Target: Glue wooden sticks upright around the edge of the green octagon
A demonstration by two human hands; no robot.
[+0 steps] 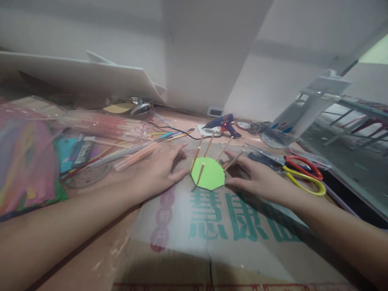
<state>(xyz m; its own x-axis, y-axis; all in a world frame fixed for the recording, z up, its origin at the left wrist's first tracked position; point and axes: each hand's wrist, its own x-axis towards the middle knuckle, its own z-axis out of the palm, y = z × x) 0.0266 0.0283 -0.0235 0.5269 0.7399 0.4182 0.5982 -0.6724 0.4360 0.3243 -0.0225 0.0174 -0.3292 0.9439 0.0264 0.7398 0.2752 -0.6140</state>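
A bright green many-sided piece (208,174) with a dark edge lies on a printed cardboard sheet (182,258). Several thin wooden sticks (209,144) stand up around its rim, some leaning outward. My left hand (168,161) rests at its left side, fingers apart and curved, thumb tip close to the edge. On the right, my right hand (247,173) has thumb and fingers spread near the edge, beside the right-hand sticks. Neither hand is closed round anything.
Behind the green piece lies a blue glue gun (224,123) with its cable. Scissors with red and yellow handles (303,171) and a clear pitcher (291,117) are at right. Wrapped sticks (106,125), pens, a dark eraser-like block and colourful strips (28,161) lie at left.
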